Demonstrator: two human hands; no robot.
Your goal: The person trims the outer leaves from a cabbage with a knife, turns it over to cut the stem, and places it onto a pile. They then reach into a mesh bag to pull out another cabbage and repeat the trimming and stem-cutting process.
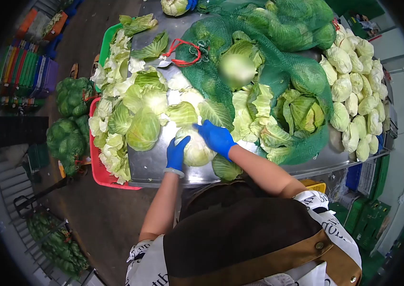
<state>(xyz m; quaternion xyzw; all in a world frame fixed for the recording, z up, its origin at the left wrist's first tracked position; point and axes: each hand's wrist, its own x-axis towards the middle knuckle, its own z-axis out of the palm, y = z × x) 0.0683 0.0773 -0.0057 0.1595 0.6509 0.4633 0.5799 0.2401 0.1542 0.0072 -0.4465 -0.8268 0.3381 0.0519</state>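
A pale, peeled cabbage [194, 148] rests on the metal table near its front edge, between my two blue-gloved hands. My left hand [177, 155] is against its left side, with the thumb over the top. On the upper right side of the same cabbage lies my right hand [215, 138], its fingers bent; whether they also hold a small tool I cannot make out. Loose green cabbage leaves [143, 128] are spread to the left and beyond the hands. Another green leaf [226, 168] lies just right of the cabbage, below my right wrist.
Green net sacks [302, 71] of cabbages cover the table's right half. Peeled cabbages [354, 90] are piled at far right. A red crate [95, 162] and a green crate [108, 40] with leaves stand at left. Another person's gloved hand [191, 5] touches a cabbage at the top.
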